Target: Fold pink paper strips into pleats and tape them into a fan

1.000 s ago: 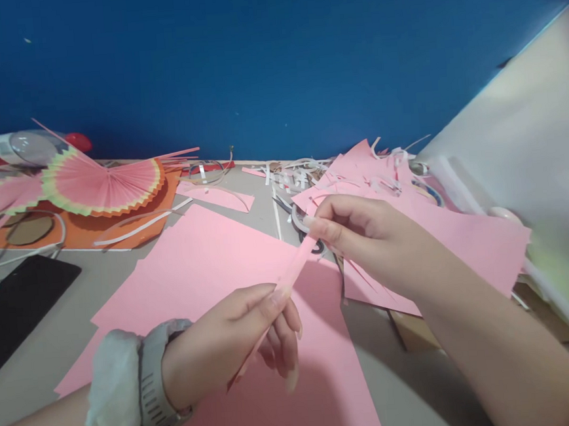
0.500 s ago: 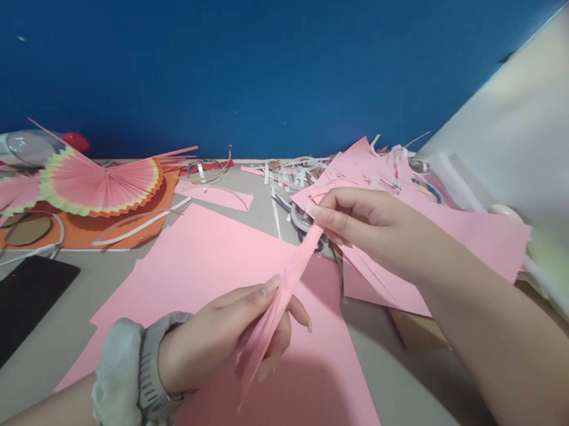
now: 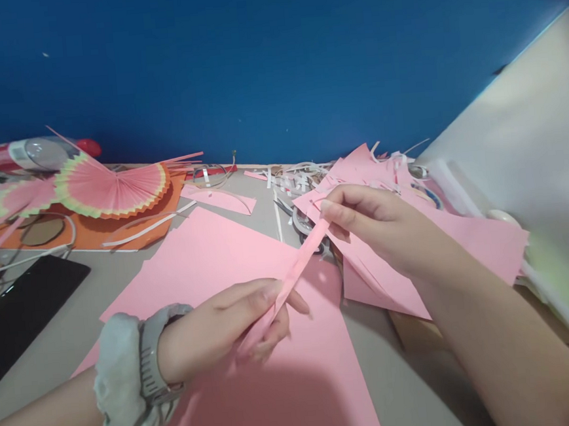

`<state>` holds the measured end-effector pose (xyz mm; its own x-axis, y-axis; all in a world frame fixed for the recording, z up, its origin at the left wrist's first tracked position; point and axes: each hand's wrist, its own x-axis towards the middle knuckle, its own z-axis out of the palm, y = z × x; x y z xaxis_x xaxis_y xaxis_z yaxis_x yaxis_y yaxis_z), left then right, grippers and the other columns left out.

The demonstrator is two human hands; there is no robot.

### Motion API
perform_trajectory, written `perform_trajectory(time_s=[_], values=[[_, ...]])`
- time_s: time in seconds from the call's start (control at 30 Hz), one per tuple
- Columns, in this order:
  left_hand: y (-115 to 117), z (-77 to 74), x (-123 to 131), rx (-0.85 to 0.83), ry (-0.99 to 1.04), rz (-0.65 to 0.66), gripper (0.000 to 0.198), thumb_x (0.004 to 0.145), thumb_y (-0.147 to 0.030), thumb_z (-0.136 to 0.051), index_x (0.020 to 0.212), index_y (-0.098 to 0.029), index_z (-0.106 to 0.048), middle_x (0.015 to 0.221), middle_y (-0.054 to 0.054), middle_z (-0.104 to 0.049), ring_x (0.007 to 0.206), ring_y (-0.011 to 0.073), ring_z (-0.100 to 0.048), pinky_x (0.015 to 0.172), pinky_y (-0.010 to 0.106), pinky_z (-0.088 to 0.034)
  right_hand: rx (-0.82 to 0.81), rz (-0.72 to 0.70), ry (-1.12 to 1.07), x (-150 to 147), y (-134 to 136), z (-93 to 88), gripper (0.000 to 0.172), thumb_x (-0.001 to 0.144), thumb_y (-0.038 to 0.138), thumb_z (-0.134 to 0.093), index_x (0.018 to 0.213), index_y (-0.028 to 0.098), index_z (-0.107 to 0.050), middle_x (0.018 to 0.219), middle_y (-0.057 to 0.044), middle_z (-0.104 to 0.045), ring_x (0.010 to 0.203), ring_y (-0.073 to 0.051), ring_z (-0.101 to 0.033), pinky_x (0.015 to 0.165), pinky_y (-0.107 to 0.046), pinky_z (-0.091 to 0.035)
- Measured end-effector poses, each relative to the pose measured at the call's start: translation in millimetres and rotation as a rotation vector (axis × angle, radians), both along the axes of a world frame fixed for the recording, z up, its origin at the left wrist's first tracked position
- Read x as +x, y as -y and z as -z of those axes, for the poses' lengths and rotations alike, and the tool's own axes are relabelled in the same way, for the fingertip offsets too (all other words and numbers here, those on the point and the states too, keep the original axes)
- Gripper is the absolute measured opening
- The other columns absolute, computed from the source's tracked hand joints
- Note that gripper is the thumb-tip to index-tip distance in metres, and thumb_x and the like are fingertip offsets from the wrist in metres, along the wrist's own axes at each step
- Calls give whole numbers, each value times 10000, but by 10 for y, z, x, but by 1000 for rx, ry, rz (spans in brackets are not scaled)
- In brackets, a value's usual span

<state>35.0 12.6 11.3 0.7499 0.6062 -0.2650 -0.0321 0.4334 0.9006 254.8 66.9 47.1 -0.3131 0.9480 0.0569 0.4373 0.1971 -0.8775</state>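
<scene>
Pleated pink strip (image 3: 299,265) is held in the air between both hands, above the big pink sheet (image 3: 204,259) lying on the surface (image 3: 58,336).

Long axis: diagonal, from low and near the body on the left to high and further out on the right. Looks taut, no sag visible.

Left hand (image 3: 234,325): closed on the lower end, thumb on top, fingers curled under. Palm faces inward, forearm comes in from the lower left. Watch (image 3: 151,361) and a grey scrunchie (image 3: 118,383) on that wrist. The strip's tail end is hidden under the fingers.

Right hand (image 3: 369,223): thumb and forefinger tips pinch the upper end, other fingers folded in. Wrist is raised, forearm comes in from the lower right.

Each hand has one end, so neither is nearer to the strip. The left hand sits closer to the body, the right is further out.

Around it:
- pile of pink offcuts (image 3: 469,241) right under and behind the right hand
- scissors (image 3: 301,219) just beside the right fingertips, mostly hidden
- paper fan (image 3: 115,187) on an orange sheet (image 3: 98,229), far left, well apart
- black slab (image 3: 20,306) at the left edge, cannot tell what it is
</scene>
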Motion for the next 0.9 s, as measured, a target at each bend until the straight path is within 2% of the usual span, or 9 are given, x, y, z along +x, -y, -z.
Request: perform_trajectory(time_s=[0.1, 0.23, 0.3, 0.43, 0.5, 0.57, 0.7, 0.8, 0.9], values=[[-47, -90, -72, 144, -144, -6, 292, 956, -347, -301, 1033, -181, -528, 595, -46, -436, 485, 90, -410, 522, 229, -402, 10, 15, -11, 18, -23, 5, 312, 885, 384, -507, 630, 213, -456, 581, 35, -425, 548, -104, -382, 522, -253, -303], [-82, -186, -184, 345, -291, -47, 357, 949, -410, -301, 944, -187, -580, 686, -15, -513, 587, 101, -477, 586, 223, -442, 5, 22, -11, -13, -5, 12, 340, 894, 412, -479, 622, 210, -443, 581, 34, -427, 549, -102, -389, 530, -252, -312], [-60, -198, -231, 413, -374, -64, 374, 942, -424, -297, 970, -198, -593, 750, 7, -569, 656, 123, -531, 602, 235, -466, -2, 22, -24, -41, 15, 24, 327, 891, 414, -483, 635, 212, -451, 587, 34, -436, 555, -102, -402, 525, -245, -321], [14, -200, -313, 674, -528, -117, 322, 932, -405, -340, 1142, -262, -539, 1046, 14, -631, 975, 179, -577, 787, 266, -484, -60, -6, -35, -72, 39, 52, 276, 881, 432, -491, 703, 221, -488, 603, 40, -459, 551, -100, -421, 502, -236, -330], [27, -216, -368, 747, -572, -53, 318, 946, -380, -319, 1205, -282, -473, 1064, -9, -627, 991, 164, -575, 799, 248, -473, -57, -61, -12, -64, 43, 55, 256, 875, 419, -509, 716, 218, -501, 628, 40, -482, 578, -100, -441, 526, -231, -351], [16, -237, -440, 780, -662, 58, 315, 956, -366, -284, 1213, -269, -441, 1003, -15, -633, 904, 151, -593, 750, 244, -464, -42, -142, 57, -44, 51, 52, 220, 866, 386, -537, 726, 217, -524, 675, 37, -518, 631, -101, -472, 571, -226, -370], [-28, -211, -606, 837, -882, 250, 323, 963, -382, -226, 1024, -229, -503, 839, -10, -610, 728, 156, -569, 665, 278, -416, -60, -298, 303, -13, 107, 85, 169, 872, 371, -526, 784, 239, -582, 745, 37, -569, 693, -117, -503, 610, -237, -377], [-35, -109, -691, 890, -956, 276, 332, 963, -377, -240, 892, -210, -519, 762, -7, -572, 688, 160, -529, 646, 290, -390, -9, -383, 466, -60, 208, 174, 194, 903, 368, -467, 848, 247, -609, 843, 13, -594, 799, -149, -527, 680, -273, -403], [-23, 12, -718, 1053, -907, 277, 296, 960, -294, -289, 870, -190, -551, 855, 24, -566, 816, 177, -511, 736, 312, -389, 106, -454, 591, -182, 334, 302, 185, 920, 305, -444, 871, 225, -603, 894, -16, -586, 882, -180, -509, 774, -328, -395]])
